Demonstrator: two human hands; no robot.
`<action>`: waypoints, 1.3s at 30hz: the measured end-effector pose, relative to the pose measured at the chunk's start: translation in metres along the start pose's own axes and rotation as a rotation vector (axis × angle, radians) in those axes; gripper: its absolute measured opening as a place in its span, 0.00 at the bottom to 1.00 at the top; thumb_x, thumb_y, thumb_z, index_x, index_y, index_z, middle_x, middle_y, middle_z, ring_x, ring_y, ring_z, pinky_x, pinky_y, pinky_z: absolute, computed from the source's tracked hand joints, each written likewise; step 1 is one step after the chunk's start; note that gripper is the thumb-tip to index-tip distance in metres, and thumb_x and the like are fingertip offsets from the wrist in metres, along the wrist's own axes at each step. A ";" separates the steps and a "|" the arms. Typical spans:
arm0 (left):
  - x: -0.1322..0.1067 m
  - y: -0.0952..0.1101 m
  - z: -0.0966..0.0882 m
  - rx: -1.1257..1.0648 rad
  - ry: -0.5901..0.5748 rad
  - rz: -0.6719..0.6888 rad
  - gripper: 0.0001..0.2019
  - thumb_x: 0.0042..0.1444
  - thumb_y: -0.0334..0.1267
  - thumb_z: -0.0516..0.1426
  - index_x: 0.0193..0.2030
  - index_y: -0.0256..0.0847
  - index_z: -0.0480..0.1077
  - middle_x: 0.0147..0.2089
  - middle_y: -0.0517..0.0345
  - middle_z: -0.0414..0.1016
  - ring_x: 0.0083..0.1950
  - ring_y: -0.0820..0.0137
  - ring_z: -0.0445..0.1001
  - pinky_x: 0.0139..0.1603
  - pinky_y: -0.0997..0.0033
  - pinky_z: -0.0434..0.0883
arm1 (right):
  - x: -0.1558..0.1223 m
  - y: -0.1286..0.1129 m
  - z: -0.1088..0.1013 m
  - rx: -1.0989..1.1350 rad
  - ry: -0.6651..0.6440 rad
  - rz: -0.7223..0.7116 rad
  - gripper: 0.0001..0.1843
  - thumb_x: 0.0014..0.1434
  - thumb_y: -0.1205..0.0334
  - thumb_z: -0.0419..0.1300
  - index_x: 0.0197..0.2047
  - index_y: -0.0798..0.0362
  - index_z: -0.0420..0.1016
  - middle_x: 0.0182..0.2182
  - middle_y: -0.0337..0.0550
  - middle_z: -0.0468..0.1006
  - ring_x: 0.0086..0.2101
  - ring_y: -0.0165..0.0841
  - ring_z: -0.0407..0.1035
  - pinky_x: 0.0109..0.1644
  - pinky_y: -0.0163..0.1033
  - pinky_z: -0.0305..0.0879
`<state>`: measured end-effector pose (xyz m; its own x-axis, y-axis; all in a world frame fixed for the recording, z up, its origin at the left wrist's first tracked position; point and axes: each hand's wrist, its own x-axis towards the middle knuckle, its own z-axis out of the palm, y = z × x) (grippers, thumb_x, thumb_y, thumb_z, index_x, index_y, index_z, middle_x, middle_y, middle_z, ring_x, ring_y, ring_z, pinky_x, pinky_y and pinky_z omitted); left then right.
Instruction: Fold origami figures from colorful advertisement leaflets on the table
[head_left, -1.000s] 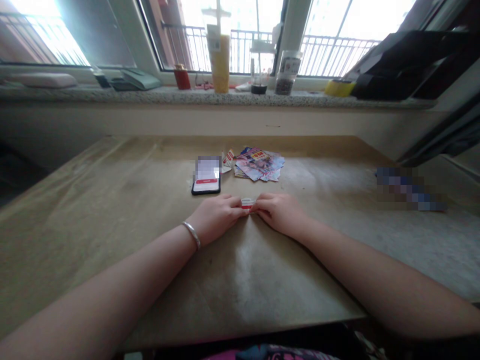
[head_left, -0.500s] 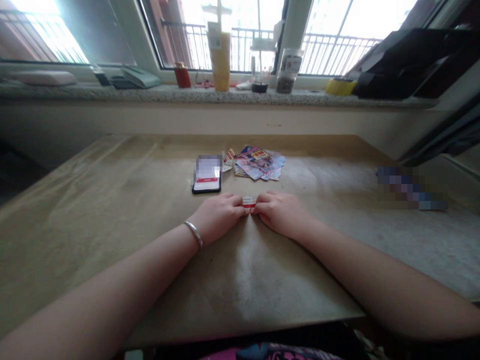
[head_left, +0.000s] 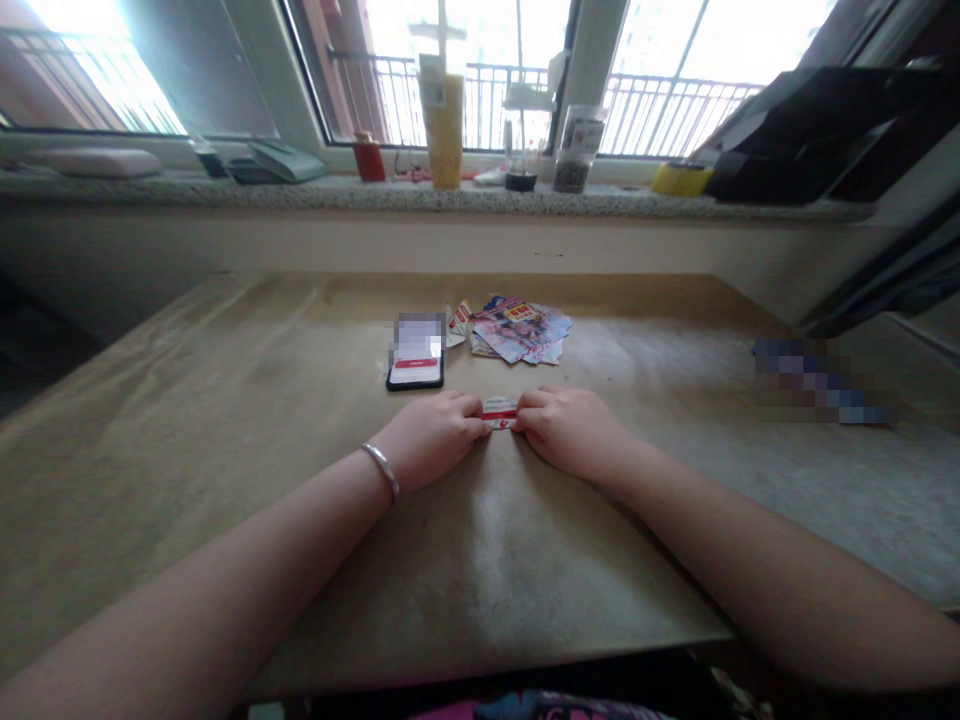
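Note:
A small white and red folded paper piece (head_left: 499,411) lies on the brown table (head_left: 225,430) between my two hands. My left hand (head_left: 431,436), with a silver bracelet on its wrist, is curled and pinches the paper's left end. My right hand (head_left: 570,430) is curled too and pinches the right end. Both hands rest on the table top. Behind them a phone (head_left: 415,360) lies flat, and a pile of colourful printed papers (head_left: 519,328) sits to its right, with small torn scraps (head_left: 456,320) between phone and pile.
A stone windowsill (head_left: 420,195) runs along the back with a tall yellow cup (head_left: 444,120), a red jar (head_left: 368,158), a clear container (head_left: 574,150) and a yellow object (head_left: 680,178). A blurred item (head_left: 821,385) lies at the table's right. A dark object (head_left: 810,130) leans at right.
My hands have drawn slightly apart, so more of the small paper piece shows between them. The view has shifted a little.

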<state>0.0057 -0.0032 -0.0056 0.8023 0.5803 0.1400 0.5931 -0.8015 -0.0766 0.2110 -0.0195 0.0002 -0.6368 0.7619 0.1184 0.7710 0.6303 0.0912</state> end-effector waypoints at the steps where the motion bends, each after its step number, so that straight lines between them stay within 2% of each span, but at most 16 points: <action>1: 0.000 0.000 0.000 -0.002 0.001 -0.002 0.12 0.60 0.32 0.50 0.40 0.41 0.76 0.37 0.54 0.72 0.36 0.70 0.69 0.37 0.72 0.68 | 0.000 0.001 0.000 0.004 0.003 0.000 0.14 0.62 0.63 0.50 0.37 0.50 0.79 0.36 0.43 0.78 0.35 0.34 0.69 0.33 0.36 0.57; 8: -0.002 -0.002 -0.002 -0.032 0.000 -0.010 0.11 0.58 0.29 0.52 0.36 0.39 0.77 0.37 0.53 0.73 0.37 0.69 0.70 0.40 0.70 0.69 | -0.004 0.008 -0.003 0.034 -0.016 -0.001 0.13 0.60 0.65 0.52 0.37 0.50 0.79 0.38 0.43 0.78 0.36 0.33 0.70 0.35 0.36 0.59; 13: -0.002 0.000 -0.007 0.045 -0.025 0.034 0.11 0.58 0.30 0.52 0.36 0.38 0.76 0.35 0.53 0.72 0.36 0.69 0.70 0.36 0.72 0.68 | -0.003 0.006 -0.003 -0.009 -0.012 -0.031 0.13 0.60 0.65 0.51 0.36 0.52 0.79 0.37 0.44 0.78 0.34 0.34 0.69 0.34 0.36 0.57; 17: -0.002 -0.002 -0.008 0.039 -0.038 0.016 0.11 0.57 0.30 0.52 0.36 0.40 0.76 0.35 0.54 0.73 0.35 0.69 0.71 0.35 0.72 0.68 | -0.002 0.006 -0.002 -0.003 -0.007 -0.030 0.14 0.61 0.65 0.51 0.36 0.51 0.79 0.37 0.45 0.78 0.34 0.33 0.69 0.34 0.36 0.57; 25: -0.008 -0.016 -0.009 -0.093 -0.056 0.061 0.15 0.55 0.27 0.51 0.40 0.43 0.77 0.40 0.56 0.75 0.40 0.70 0.73 0.43 0.71 0.70 | -0.005 0.020 0.006 0.167 0.027 -0.054 0.12 0.58 0.66 0.54 0.37 0.48 0.79 0.39 0.41 0.77 0.36 0.31 0.69 0.36 0.34 0.59; 29: -0.009 -0.018 -0.008 -0.113 -0.054 0.046 0.14 0.55 0.27 0.51 0.41 0.43 0.76 0.42 0.56 0.75 0.41 0.70 0.73 0.44 0.70 0.70 | -0.006 0.027 0.013 0.289 0.070 -0.045 0.11 0.57 0.66 0.55 0.36 0.48 0.80 0.38 0.40 0.77 0.36 0.31 0.70 0.38 0.34 0.61; 33: -0.008 -0.020 -0.003 -0.125 0.003 0.061 0.12 0.57 0.30 0.51 0.41 0.42 0.74 0.41 0.56 0.75 0.40 0.70 0.72 0.43 0.72 0.69 | -0.004 0.030 0.016 0.367 0.084 -0.049 0.11 0.56 0.68 0.55 0.35 0.51 0.79 0.36 0.42 0.77 0.36 0.30 0.70 0.39 0.33 0.61; 36: -0.008 -0.019 0.000 -0.085 0.068 0.098 0.14 0.60 0.33 0.49 0.48 0.44 0.72 0.39 0.55 0.74 0.38 0.70 0.70 0.39 0.71 0.68 | -0.003 0.028 0.018 0.380 0.131 -0.028 0.11 0.56 0.69 0.54 0.37 0.52 0.77 0.35 0.43 0.76 0.35 0.30 0.69 0.39 0.33 0.61; 39: -0.007 -0.014 0.001 -0.028 0.092 0.128 0.17 0.62 0.34 0.49 0.56 0.51 0.67 0.38 0.56 0.73 0.37 0.71 0.67 0.37 0.72 0.66 | -0.001 0.024 0.021 0.417 0.210 0.090 0.12 0.57 0.68 0.53 0.42 0.53 0.75 0.35 0.43 0.75 0.30 0.27 0.67 0.35 0.32 0.60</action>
<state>-0.0078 0.0044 -0.0068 0.8610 0.4582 0.2207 0.4829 -0.8727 -0.0723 0.2298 -0.0026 -0.0186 -0.5195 0.7967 0.3088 0.7280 0.6019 -0.3282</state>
